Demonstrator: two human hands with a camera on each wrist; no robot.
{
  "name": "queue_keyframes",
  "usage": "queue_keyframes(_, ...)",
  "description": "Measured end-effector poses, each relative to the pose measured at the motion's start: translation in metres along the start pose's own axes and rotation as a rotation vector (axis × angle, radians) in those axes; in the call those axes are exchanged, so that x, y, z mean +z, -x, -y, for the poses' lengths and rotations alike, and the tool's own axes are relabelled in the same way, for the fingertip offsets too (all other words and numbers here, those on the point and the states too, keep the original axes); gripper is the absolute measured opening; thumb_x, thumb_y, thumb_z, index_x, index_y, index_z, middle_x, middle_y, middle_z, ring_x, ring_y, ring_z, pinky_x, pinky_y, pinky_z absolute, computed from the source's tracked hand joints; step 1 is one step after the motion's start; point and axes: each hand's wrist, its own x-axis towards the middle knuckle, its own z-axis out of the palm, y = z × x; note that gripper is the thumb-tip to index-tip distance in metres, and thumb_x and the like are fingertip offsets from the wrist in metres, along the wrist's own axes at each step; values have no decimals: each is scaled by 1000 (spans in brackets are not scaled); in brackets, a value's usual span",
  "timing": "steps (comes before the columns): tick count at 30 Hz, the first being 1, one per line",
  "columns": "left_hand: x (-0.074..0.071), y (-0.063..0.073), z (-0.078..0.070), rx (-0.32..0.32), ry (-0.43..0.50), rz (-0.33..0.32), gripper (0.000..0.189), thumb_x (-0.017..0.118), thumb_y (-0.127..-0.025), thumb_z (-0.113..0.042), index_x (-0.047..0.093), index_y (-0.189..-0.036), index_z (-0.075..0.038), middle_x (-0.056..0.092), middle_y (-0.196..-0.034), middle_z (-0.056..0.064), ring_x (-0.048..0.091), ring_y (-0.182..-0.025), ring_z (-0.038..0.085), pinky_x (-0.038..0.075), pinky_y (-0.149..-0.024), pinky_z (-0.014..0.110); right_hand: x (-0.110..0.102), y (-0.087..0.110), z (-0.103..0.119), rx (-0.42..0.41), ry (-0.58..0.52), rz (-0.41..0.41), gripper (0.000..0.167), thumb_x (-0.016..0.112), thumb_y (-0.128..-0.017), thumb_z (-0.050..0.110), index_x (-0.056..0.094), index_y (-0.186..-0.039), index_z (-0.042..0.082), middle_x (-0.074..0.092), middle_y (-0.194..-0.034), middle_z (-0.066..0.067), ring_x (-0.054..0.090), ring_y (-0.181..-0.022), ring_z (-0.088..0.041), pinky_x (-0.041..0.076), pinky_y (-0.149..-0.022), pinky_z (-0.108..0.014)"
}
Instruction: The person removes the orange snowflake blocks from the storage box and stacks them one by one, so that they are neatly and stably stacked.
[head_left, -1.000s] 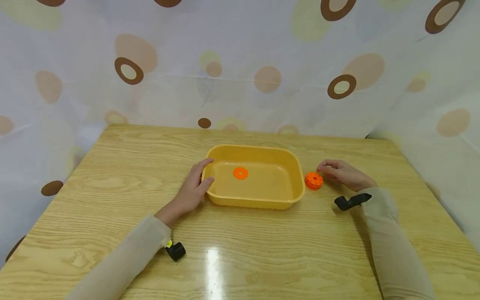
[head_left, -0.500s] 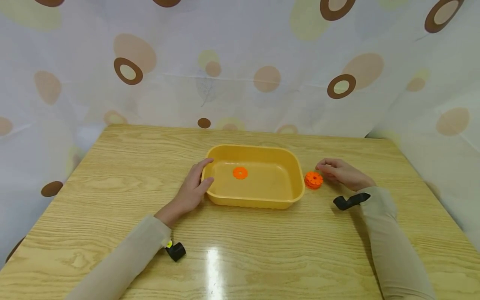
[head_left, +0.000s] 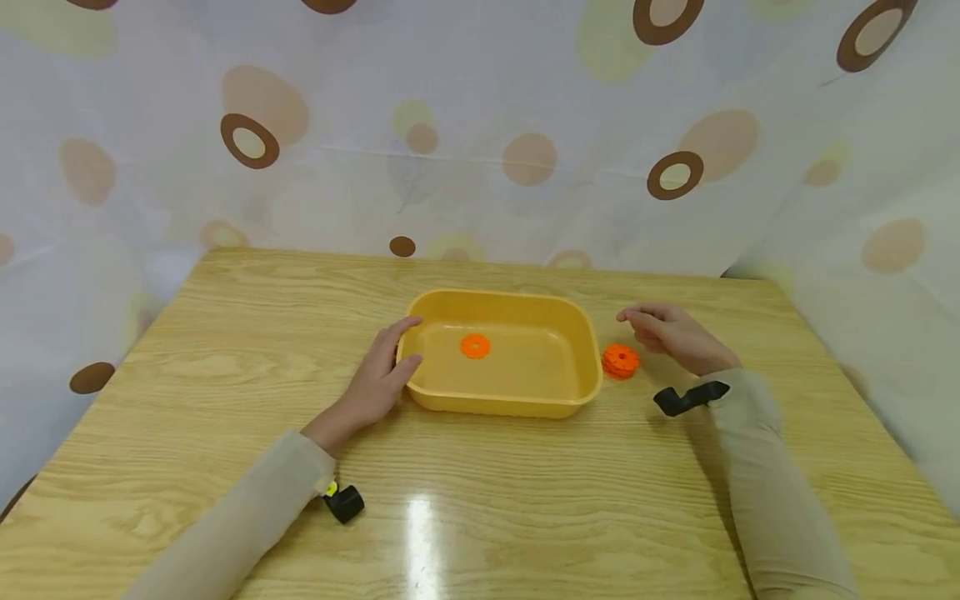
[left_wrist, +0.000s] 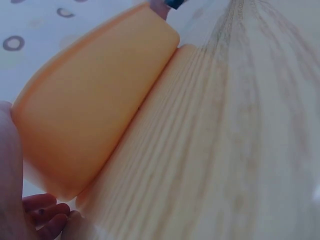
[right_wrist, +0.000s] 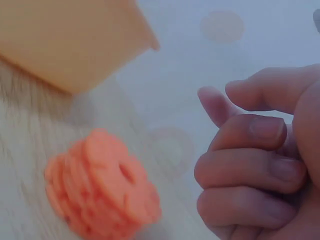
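A yellow plastic basin (head_left: 517,400) stands on the wooden table, with one orange notched disc (head_left: 475,347) lying flat inside it. My left hand (head_left: 375,379) grips the basin's left end, thumb and index fingertip over the rim. Other fingers (left_wrist: 42,202) show curled against its outer wall in the left wrist view. Just right of the basin, several more orange discs form a small stack (head_left: 621,361). Above and right of that stack hovers my right hand (head_left: 678,337). Its lower fingers (right_wrist: 245,170) are curled in, while thumb and index point forward, holding nothing visible.
Black wrist cameras sit at both cuffs, the left one (head_left: 344,503) close to the table and the right one (head_left: 690,397) beside the stack. A patterned cloth (head_left: 465,200) hangs behind the table (head_left: 480,500) and along its sides.
My right hand has risen a little and shifted away from beside the disc stack. The left hand, basin and discs keep their places; the whole view has drifted slightly.
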Motion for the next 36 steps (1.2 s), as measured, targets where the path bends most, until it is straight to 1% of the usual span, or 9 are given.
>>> queue_keyframes(4,-1,1,0,4,5,-5,50,48,-98,-11,35,-145,-2,43,-132,26,42,-105,32,36,-91,44,7,-3,10,-48,-7,23,24,41,-104,29,60,-109,16,29,-61,1,21,-50,-18,18,-60,-41)
queue_keyframes(7,0,2,-1,10,11,-10,50,48,-98,-11,35,-145,-1,41,-136,26,42,-114,34,35,-99,50,10,-6,19,-58,24,40,24,40,-104,28,59,-110,14,27,-61,0,20,-51,-19,21,-58,-38)
queue_keyframes(11,1,2,-1,9,14,-16,50,48,-98,-11,35,-145,-1,41,-137,26,42,-117,35,34,-102,52,13,-11,26,-77,48,54,25,40,-104,26,60,-111,13,27,-61,0,20,-51,-19,23,-55,-34)
queue_keyframes(15,1,3,-3,1,14,-10,51,48,-98,-13,34,-145,-1,41,-136,26,42,-113,35,35,-99,49,17,-16,30,-86,38,61,25,41,-104,27,62,-110,14,28,-60,1,21,-50,-19,24,-54,-34)
queue_keyframes(21,-1,3,-4,-10,14,-2,51,47,-98,-15,34,-145,-2,42,-135,25,42,-112,34,35,-99,49,27,-24,36,-94,29,75,32,43,-104,26,57,-115,0,30,-60,2,22,-51,-17,24,-55,-33)
queue_keyframes(25,-1,3,-4,-8,6,1,51,47,-98,-15,34,-145,-3,42,-135,24,43,-112,32,36,-98,48,35,-31,44,-79,62,75,39,44,-103,26,53,-120,-7,32,-61,2,25,-52,-16,27,-56,-30)
queue_keyframes(27,-1,3,-3,-8,1,3,51,47,-98,-15,34,-145,-3,43,-131,24,42,-107,31,36,-94,45,39,-34,46,-68,79,70,40,45,-103,26,52,-121,-9,33,-61,2,26,-52,-16,29,-56,-28)
queue_keyframes(31,-1,2,-3,-7,-3,3,50,47,-99,-16,34,-146,-3,44,-127,23,41,-102,29,35,-88,41,46,-40,52,-54,91,76,41,44,-103,24,51,-123,-11,34,-62,2,26,-52,-15,29,-56,-28)
queue_keyframes(36,-1,2,-3,-6,-4,4,50,47,-99,-16,34,-146,-3,44,-128,23,41,-102,29,35,-88,41,53,-46,60,-49,105,84,41,45,-103,25,52,-124,-10,34,-64,1,28,-54,-14,27,-56,-31)
